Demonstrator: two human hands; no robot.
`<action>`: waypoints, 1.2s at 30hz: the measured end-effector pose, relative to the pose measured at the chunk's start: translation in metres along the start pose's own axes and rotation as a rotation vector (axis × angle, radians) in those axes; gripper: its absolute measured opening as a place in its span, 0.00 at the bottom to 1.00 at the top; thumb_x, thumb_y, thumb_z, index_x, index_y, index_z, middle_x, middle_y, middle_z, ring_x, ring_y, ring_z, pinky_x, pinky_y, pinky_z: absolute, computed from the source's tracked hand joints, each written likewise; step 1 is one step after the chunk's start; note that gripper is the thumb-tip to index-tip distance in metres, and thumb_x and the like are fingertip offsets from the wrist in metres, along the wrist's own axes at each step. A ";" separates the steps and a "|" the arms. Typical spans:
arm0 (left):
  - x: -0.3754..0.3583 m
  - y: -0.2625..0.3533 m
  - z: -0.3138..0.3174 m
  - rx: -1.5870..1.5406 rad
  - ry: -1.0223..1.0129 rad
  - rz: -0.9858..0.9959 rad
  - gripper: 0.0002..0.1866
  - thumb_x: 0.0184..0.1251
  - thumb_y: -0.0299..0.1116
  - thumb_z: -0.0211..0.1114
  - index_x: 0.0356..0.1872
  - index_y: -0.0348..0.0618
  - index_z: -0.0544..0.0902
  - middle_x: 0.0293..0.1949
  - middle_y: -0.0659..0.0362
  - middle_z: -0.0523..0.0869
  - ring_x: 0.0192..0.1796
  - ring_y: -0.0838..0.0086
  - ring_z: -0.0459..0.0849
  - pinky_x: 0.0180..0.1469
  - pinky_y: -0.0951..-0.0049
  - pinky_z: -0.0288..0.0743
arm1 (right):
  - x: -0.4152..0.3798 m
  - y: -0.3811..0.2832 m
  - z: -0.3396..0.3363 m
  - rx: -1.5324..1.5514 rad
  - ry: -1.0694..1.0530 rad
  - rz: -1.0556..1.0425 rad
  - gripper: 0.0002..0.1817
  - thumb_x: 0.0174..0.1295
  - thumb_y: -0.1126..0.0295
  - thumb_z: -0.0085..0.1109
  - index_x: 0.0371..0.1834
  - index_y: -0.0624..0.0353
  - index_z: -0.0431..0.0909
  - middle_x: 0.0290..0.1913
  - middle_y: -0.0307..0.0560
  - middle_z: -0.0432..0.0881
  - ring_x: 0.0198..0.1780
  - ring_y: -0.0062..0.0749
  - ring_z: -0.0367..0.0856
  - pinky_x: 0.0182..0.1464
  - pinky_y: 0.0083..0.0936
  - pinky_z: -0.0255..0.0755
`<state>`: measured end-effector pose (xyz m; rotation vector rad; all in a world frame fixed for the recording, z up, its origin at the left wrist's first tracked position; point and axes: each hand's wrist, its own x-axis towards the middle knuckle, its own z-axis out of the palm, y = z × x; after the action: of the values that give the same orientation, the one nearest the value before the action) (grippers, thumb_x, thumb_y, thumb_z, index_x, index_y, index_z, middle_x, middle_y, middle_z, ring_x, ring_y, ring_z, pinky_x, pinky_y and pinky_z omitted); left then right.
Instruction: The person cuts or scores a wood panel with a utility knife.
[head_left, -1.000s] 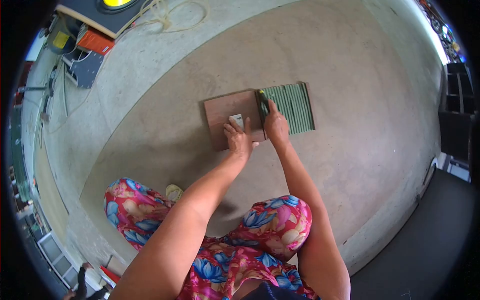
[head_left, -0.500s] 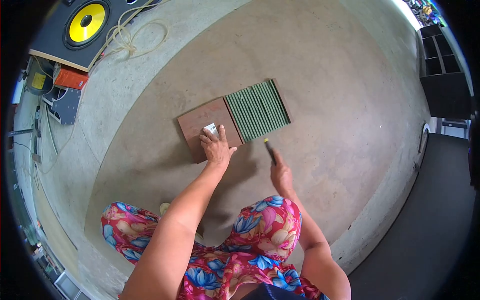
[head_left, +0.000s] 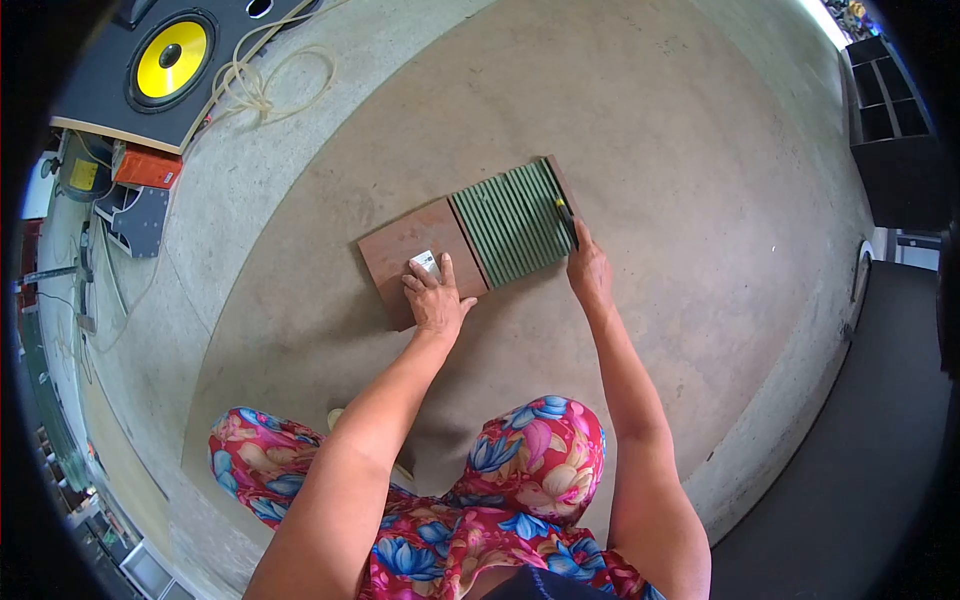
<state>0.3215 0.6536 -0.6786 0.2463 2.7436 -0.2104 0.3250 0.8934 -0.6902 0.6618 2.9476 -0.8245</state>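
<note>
On the floor lies a flat brown panel [head_left: 405, 240] joined to a section of green parallel slats [head_left: 510, 225], with a brown strip along its right end. My left hand [head_left: 437, 300] rests spread on the brown panel, its fingertips against a small white card-like piece [head_left: 427, 261] with a dark mark. My right hand [head_left: 590, 272] is wrapped round a slim black-handled tool [head_left: 569, 222] with a yellow part near its far end. The tool's tip overlaps the right edge of the green slats.
A speaker cabinet [head_left: 100, 95] with a yellow cone stands at the upper left beside a coiled pale cable [head_left: 265, 95]. Below it are an orange box [head_left: 147, 166] and a grey piece [head_left: 135, 220]. Black cabinets [head_left: 890, 180] line the right side.
My right hand has moved up and to the right with the tool, from below the slats to their right edge. My left hand stays on the brown panel.
</note>
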 end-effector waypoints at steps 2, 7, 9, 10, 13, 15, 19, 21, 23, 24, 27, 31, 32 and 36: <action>-0.001 0.000 0.001 -0.007 0.006 0.004 0.47 0.47 0.60 0.61 0.66 0.50 0.52 0.59 0.28 0.56 0.57 0.39 0.63 0.56 0.53 0.62 | 0.025 -0.015 0.002 -0.017 -0.022 0.007 0.23 0.56 0.74 0.40 0.57 0.45 0.64 0.36 0.60 0.78 0.39 0.55 0.76 0.38 0.44 0.69; 0.002 0.000 0.009 -0.030 0.067 0.007 0.48 0.44 0.60 0.64 0.65 0.49 0.55 0.59 0.28 0.56 0.56 0.38 0.63 0.55 0.52 0.61 | 0.073 -0.043 0.010 -0.048 -0.030 -0.019 0.22 0.56 0.74 0.37 0.55 0.46 0.65 0.38 0.60 0.78 0.40 0.55 0.77 0.39 0.44 0.70; -0.002 0.000 0.002 -0.032 0.005 0.008 0.47 0.47 0.59 0.62 0.66 0.48 0.52 0.59 0.28 0.54 0.57 0.38 0.63 0.57 0.52 0.61 | 0.075 -0.049 0.007 -0.053 -0.060 0.006 0.21 0.56 0.74 0.37 0.55 0.47 0.65 0.38 0.60 0.78 0.40 0.55 0.77 0.39 0.44 0.70; -0.002 -0.001 0.003 -0.032 0.004 0.007 0.47 0.47 0.59 0.62 0.66 0.48 0.52 0.59 0.28 0.54 0.57 0.38 0.63 0.57 0.52 0.60 | 0.074 -0.050 0.007 -0.057 -0.077 0.022 0.21 0.56 0.74 0.37 0.55 0.47 0.65 0.38 0.60 0.78 0.40 0.55 0.77 0.38 0.44 0.70; 0.000 -0.001 0.003 -0.043 0.006 0.001 0.47 0.47 0.59 0.62 0.66 0.49 0.52 0.59 0.28 0.55 0.57 0.38 0.62 0.57 0.52 0.59 | 0.049 -0.039 0.004 -0.082 -0.108 0.046 0.21 0.57 0.73 0.37 0.55 0.47 0.64 0.37 0.61 0.78 0.39 0.55 0.77 0.38 0.44 0.70; 0.001 -0.001 0.003 -0.056 0.004 -0.008 0.47 0.47 0.60 0.62 0.66 0.50 0.52 0.59 0.28 0.55 0.57 0.38 0.62 0.58 0.53 0.59 | 0.015 -0.021 0.009 -0.082 -0.076 0.052 0.21 0.57 0.73 0.39 0.56 0.46 0.63 0.35 0.61 0.78 0.38 0.56 0.76 0.37 0.45 0.69; 0.004 -0.002 0.009 -0.035 0.001 -0.004 0.47 0.47 0.60 0.61 0.66 0.51 0.53 0.59 0.28 0.55 0.57 0.38 0.62 0.57 0.53 0.59 | -0.068 0.015 0.006 -0.020 -0.066 0.081 0.24 0.56 0.73 0.45 0.58 0.46 0.61 0.34 0.61 0.77 0.36 0.58 0.75 0.34 0.47 0.67; 0.007 -0.003 0.009 -0.043 -0.009 -0.005 0.46 0.47 0.61 0.61 0.65 0.51 0.54 0.59 0.28 0.55 0.57 0.37 0.62 0.57 0.52 0.60 | -0.103 0.029 0.005 -0.027 -0.062 0.082 0.24 0.57 0.71 0.45 0.59 0.48 0.61 0.36 0.61 0.77 0.36 0.57 0.75 0.35 0.46 0.68; 0.004 -0.010 0.003 -0.163 0.049 0.001 0.43 0.50 0.58 0.60 0.64 0.48 0.56 0.60 0.34 0.58 0.58 0.40 0.62 0.57 0.51 0.60 | -0.124 0.033 0.000 -0.024 -0.099 0.152 0.24 0.57 0.71 0.46 0.59 0.49 0.61 0.38 0.61 0.77 0.37 0.57 0.76 0.36 0.45 0.69; 0.001 -0.017 0.004 -0.258 0.104 0.002 0.42 0.50 0.56 0.60 0.64 0.47 0.57 0.60 0.36 0.59 0.58 0.41 0.63 0.56 0.52 0.61 | -0.131 0.034 -0.003 -0.025 -0.117 0.188 0.24 0.57 0.70 0.46 0.59 0.49 0.61 0.39 0.61 0.77 0.37 0.57 0.76 0.36 0.45 0.69; -0.004 -0.045 0.023 -0.445 0.424 -0.123 0.37 0.51 0.51 0.62 0.61 0.45 0.61 0.56 0.43 0.66 0.56 0.49 0.67 0.55 0.56 0.64 | -0.150 0.022 -0.006 0.040 -0.117 0.225 0.23 0.57 0.69 0.46 0.59 0.48 0.62 0.40 0.61 0.77 0.39 0.57 0.76 0.38 0.44 0.69; -0.008 -0.075 0.046 -0.774 0.387 -0.497 0.29 0.53 0.45 0.62 0.54 0.40 0.68 0.48 0.45 0.73 0.51 0.56 0.73 0.51 0.63 0.68 | -0.146 -0.027 -0.004 0.109 -0.195 0.144 0.22 0.58 0.69 0.46 0.58 0.46 0.63 0.39 0.61 0.77 0.39 0.57 0.76 0.39 0.44 0.69; -0.006 -0.079 0.047 -0.835 0.322 -0.562 0.28 0.53 0.44 0.62 0.52 0.39 0.70 0.47 0.45 0.74 0.50 0.56 0.73 0.51 0.63 0.69 | -0.140 -0.035 0.002 0.169 -0.224 0.101 0.23 0.57 0.69 0.47 0.58 0.45 0.63 0.38 0.61 0.77 0.39 0.57 0.76 0.39 0.44 0.69; 0.005 -0.088 0.058 -1.019 0.210 -0.701 0.25 0.52 0.44 0.63 0.46 0.35 0.74 0.43 0.44 0.78 0.47 0.56 0.77 0.49 0.64 0.70 | -0.118 -0.061 0.027 0.144 -0.278 -0.059 0.25 0.55 0.74 0.48 0.59 0.47 0.62 0.40 0.63 0.76 0.42 0.58 0.74 0.41 0.45 0.69</action>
<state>0.3196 0.5580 -0.7235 -0.9948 2.6188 1.0547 0.4057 0.7863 -0.6694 0.4249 2.6888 -1.0471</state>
